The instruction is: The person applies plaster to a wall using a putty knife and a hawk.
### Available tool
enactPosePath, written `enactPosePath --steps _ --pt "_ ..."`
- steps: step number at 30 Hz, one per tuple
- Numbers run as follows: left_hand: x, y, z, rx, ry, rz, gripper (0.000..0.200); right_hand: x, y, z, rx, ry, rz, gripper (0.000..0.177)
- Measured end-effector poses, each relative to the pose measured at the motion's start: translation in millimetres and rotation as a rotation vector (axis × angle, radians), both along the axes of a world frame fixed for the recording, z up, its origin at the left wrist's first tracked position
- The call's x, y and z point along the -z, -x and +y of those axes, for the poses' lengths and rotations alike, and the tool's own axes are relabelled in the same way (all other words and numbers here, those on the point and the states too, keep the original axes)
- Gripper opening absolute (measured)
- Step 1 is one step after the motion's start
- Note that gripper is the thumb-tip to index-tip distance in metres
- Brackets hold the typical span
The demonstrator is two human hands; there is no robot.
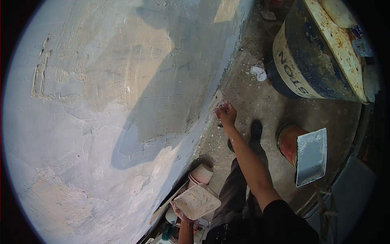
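Note:
At the bottom, my left hand [181, 212] grips the side of a shallow rectangular plaster tray [198, 201], its inside coated with pale plaster. My right hand [228, 115] reaches forward, low by the foot of the wall, with its fingers closed round a red hand tool [222, 109] smeared with white. Its exact kind is too small to make out. Beside both hands rises the wall [134, 101], patchy grey and cream with rough trowel marks and a large shadow across it.
A large dark drum [300, 57] with a pale lettered band stands at the upper right. Nearer is a red bucket [290, 140] with a white-smeared tray [312, 157] on it. Stacked pale buckets [201, 175] sit by the wall. Crumbs and a white scrap [258, 73] litter the floor.

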State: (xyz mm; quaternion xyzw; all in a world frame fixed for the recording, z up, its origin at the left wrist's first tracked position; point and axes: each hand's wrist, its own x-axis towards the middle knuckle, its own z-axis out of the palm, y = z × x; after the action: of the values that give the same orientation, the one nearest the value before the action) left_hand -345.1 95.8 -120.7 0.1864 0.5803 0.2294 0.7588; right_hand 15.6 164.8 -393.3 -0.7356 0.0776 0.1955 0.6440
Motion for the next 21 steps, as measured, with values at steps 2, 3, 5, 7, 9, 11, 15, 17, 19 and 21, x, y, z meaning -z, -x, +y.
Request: enactPosePath --steps 2,3,5,7,9,11,15,17,19,21 --pt "6 -1 -3 0.004 0.023 -0.033 0.082 -8 -8 9 -0.009 0.029 0.01 0.015" --pt "9 -1 -5 0.007 0.033 -0.048 0.083 -19 -11 13 -0.002 0.03 0.003 0.014" --pt "14 -1 -9 0.009 0.048 -0.064 0.084 -16 -13 25 -0.067 0.134 -0.038 0.013" --pt "15 0 -12 0.012 0.057 -0.074 0.085 -14 -10 40 -0.112 0.189 -0.08 0.012" --pt "16 2 -15 0.008 0.065 -0.075 0.086 -15 -9 57 -0.139 0.031 -0.059 0.012" --pt "15 6 -17 0.003 0.068 -0.075 0.088 -32 -10 61 -0.205 -0.095 0.018 0.012" --pt "19 7 -18 -0.008 0.065 -0.088 0.09 -66 -5 51 -0.286 -0.207 -0.091 0.012" --pt "19 5 -18 -0.006 0.065 -0.092 0.092 -92 -2 45 -0.337 -0.245 -0.108 0.012" --pt "21 2 -18 0.006 0.071 -0.098 0.093 -100 7 34 -0.303 -0.299 -0.086 0.012" --pt "21 0 -19 0.021 0.081 -0.104 0.095 -107 12 17 -0.257 -0.335 -0.085 0.013"
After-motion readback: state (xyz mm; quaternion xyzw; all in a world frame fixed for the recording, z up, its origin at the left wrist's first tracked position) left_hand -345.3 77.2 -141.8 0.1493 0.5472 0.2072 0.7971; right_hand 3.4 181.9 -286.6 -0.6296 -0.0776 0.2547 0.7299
